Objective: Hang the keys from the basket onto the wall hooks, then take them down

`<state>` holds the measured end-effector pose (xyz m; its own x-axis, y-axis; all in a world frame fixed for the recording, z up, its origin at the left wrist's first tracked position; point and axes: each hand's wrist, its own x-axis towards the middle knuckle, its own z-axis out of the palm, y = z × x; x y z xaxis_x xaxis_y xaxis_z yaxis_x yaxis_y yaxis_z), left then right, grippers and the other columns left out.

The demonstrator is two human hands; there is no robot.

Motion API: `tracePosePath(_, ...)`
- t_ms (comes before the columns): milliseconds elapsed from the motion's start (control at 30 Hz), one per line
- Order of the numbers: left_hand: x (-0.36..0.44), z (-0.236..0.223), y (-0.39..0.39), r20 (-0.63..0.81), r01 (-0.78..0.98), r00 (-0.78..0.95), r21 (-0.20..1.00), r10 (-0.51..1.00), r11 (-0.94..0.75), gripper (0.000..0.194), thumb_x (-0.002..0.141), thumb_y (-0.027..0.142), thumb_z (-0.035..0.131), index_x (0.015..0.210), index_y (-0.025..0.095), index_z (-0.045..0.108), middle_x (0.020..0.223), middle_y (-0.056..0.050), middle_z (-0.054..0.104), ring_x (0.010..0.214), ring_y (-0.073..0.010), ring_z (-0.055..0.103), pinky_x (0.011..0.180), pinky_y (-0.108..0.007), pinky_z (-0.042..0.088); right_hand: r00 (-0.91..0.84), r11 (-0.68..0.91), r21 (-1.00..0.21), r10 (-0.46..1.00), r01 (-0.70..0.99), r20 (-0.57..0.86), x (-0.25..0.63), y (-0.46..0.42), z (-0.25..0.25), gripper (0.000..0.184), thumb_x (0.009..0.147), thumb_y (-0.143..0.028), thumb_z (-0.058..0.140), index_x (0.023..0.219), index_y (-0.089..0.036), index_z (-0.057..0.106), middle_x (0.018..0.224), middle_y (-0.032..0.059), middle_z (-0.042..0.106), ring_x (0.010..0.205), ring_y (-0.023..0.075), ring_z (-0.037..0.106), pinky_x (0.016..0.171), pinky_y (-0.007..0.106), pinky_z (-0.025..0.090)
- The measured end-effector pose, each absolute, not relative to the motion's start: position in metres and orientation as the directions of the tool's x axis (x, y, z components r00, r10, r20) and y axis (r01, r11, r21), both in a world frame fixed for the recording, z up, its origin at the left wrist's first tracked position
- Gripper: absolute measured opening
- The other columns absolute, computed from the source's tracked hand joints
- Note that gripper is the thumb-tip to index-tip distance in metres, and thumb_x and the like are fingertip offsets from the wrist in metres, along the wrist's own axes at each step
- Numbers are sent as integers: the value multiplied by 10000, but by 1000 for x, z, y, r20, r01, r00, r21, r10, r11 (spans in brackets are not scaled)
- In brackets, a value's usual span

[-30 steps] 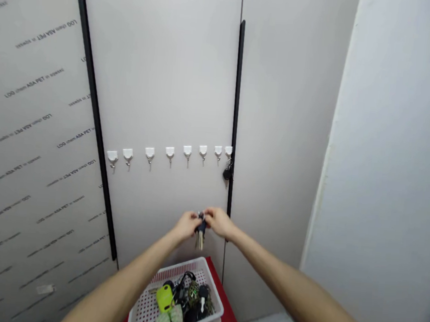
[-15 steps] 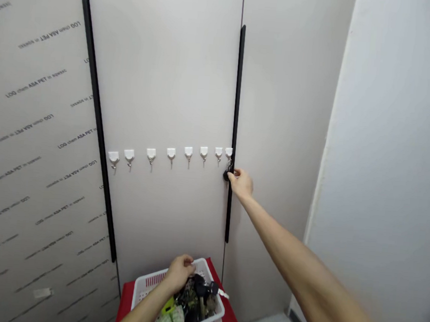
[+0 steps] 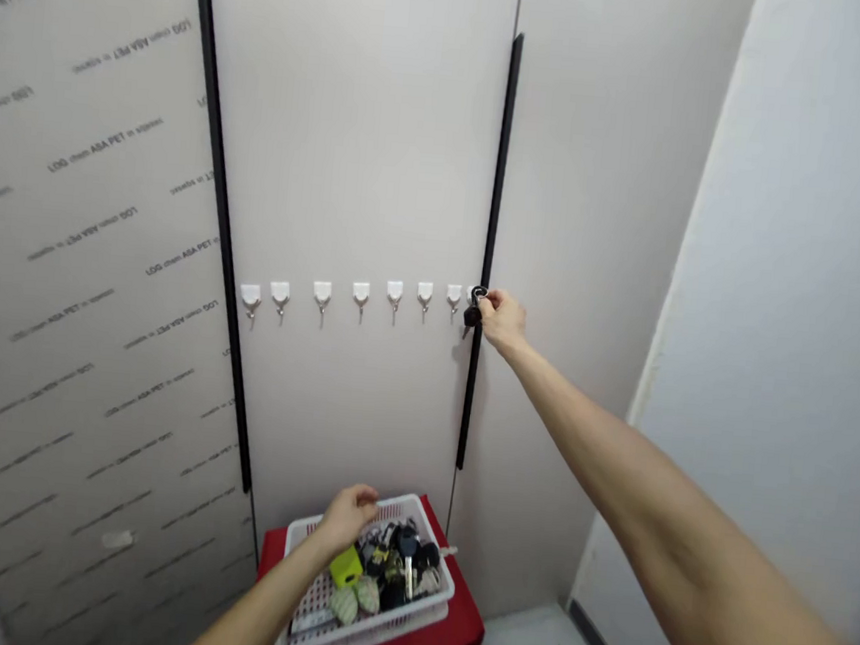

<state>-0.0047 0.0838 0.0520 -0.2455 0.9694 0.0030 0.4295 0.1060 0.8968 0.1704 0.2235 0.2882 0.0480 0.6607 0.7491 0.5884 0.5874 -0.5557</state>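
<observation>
My right hand [image 3: 503, 320] is closed, pinching a key [image 3: 472, 316] with a black head and a ring. The key is at the rightmost white hook [image 3: 470, 294], its blade pointing down; my fingers partly cover it, and I cannot tell whether its ring is on the hook. Lower down, my left hand [image 3: 351, 516] rests over the back left of a white plastic basket [image 3: 367, 630], fingers loosely bent and apart, with nothing seen in them. In the basket lie several keys [image 3: 408, 551], a yellow-green item [image 3: 346, 566] and pale green leaf-shaped pieces [image 3: 356, 598].
Several white hooks, such as the leftmost one [image 3: 251, 297], run in a row across a pale cabinet door [image 3: 369, 157]. Long black handles [image 3: 221, 204] flank it. A red stool or box [image 3: 465, 622] bears the basket. A white wall [image 3: 794, 294] stands at right.
My right hand has drawn the key slightly outward and up beside the rightmost hook. My left hand has shifted a little back from the keys. The camera view has turned slightly.
</observation>
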Motion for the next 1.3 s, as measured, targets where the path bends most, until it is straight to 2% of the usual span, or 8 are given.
tracePosePath(67, -11, 54, 76, -5, 442, -272, 888, 962, 129, 229, 585, 152, 438, 793, 113, 525, 814, -55, 566, 741, -122, 505, 663, -209, 379, -164, 639, -506, 700, 579, 695, 164, 210, 261, 149, 667, -236, 353, 678, -151, 475, 616, 17, 518, 554, 91, 428, 546, 201, 319)
tracePosePath(200, -24, 51, 58, -68, 430, -343, 875, 937, 221, 257, 597, 133, 430, 835, 69, 506, 826, -90, 556, 733, -122, 505, 674, -212, 373, -578, 680, -465, 731, 567, 364, 149, 167, 160, 127, 651, -195, 363, 577, -153, 457, 532, 4, 494, 494, 82, 393, 498, 198, 295)
tracePosePath(400, -24, 45, 35, -127, 340, -390, 901, 912, 270, 202, 590, 110, 448, 778, 72, 512, 765, -81, 560, 670, -114, 505, 611, -202, 369, -702, 659, -472, 703, 585, 112, 137, 125, 55, 170, 604, -106, 357, 561, -129, 520, 517, 24, 529, 503, 94, 443, 507, 199, 312)
tracePosePath(533, -24, 56, 31, -145, 122, -379, 971, 914, 205, 118, 620, 183, 457, 701, 105, 493, 650, -29, 543, 546, -70, 481, 494, -171, 340, -685, 623, -587, 712, 517, 153, 120, 132, 76, 184, 638, -163, 351, 631, -121, 530, 667, 60, 561, 620, 107, 491, 578, 210, 339)
tracePosePath(700, -32, 132, 38, -76, -235, -260, 972, 963, 13, 462, 653, 533, 260, 490, 126, 406, 374, 23, 402, 318, -32, 345, 346, -155, 214, -682, 256, -964, 719, 75, 138, 80, 116, 158, 445, 689, -500, 203, 479, -149, 377, 415, -19, 402, 329, 54, 353, 360, 193, 268)
tracePosePath(800, -34, 191, 37, 66, -294, -176, 949, 982, -116, 552, 634, 602, 121, 395, 141, 310, 284, 41, 265, 257, -22, 227, 314, -152, 113, -758, 60, -973, 616, -225, 213, 62, 97, 202, 516, 664, -583, 95, 410, -160, 248, 330, -57, 266, 265, 29, 217, 322, 179, 197)
tracePosePath(867, -36, 217, 35, 118, -276, -118, 950, 986, -147, 578, 619, 621, 66, 376, 145, 288, 269, 41, 229, 247, -22, 189, 310, -152, 85, -794, 5, -951, 549, -308, 261, 57, 89, 221, 536, 651, -606, 69, 396, -158, 216, 313, -60, 235, 257, 23, 179, 316, 174, 164)
tracePosePath(1300, -38, 207, 26, 28, -33, -106, 999, 994, -31, 589, 580, 655, 44, 381, 154, 282, 280, 38, 219, 251, -19, 174, 306, -152, 91, -841, -56, -977, 521, -206, 148, 57, 81, 207, 530, 622, -638, 36, 420, -169, 180, 300, -66, 194, 273, 24, 137, 305, 165, 121)
